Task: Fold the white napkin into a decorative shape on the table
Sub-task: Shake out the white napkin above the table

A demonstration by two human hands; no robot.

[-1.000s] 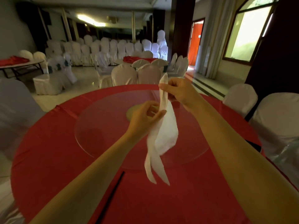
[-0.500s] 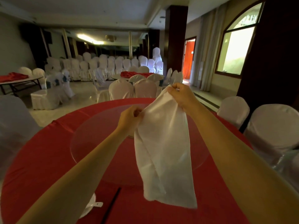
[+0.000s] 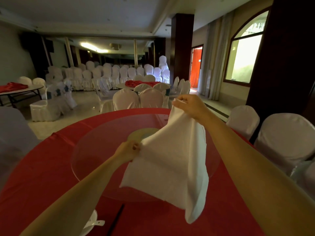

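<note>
The left hand (image 3: 127, 151) pinches one corner of the white napkin (image 3: 172, 160), which hangs in the air above the table's (image 3: 42, 167) glass turntable (image 3: 95, 150) (unfolded, lower edge loose). The right hand (image 3: 190, 106), held higher, is closed on another corner.

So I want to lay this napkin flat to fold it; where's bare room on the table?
The red tablecloth left of the glass turntable is bare, as is the strip between the turntable and the near edge, right of the black chopsticks. It is crowded near-left, by the white dish. Both hands, left and right, hold the napkin aloft.
</note>
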